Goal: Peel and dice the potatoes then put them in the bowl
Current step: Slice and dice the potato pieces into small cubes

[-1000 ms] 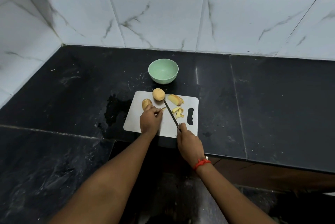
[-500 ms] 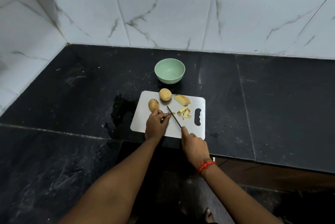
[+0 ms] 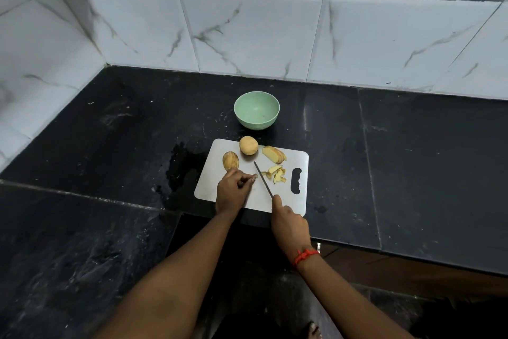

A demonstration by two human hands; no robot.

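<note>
Potatoes, from what I'm seeing: round potato [image 3: 248,145] at the board's [image 3: 286,201] far edge, half-peeled potato [image 3: 230,161] left of it, just beyond the left hand [image 3: 232,191]. That hand's fingers are curled, pinching a small scrap [image 3: 254,178]. Right hand [image 3: 290,226] grips the knife [image 3: 263,179], blade angled across mid-board. Peels [image 3: 276,173] lie right of the blade. Bowl [image 3: 255,124] sits on the counter behind the board.
</note>
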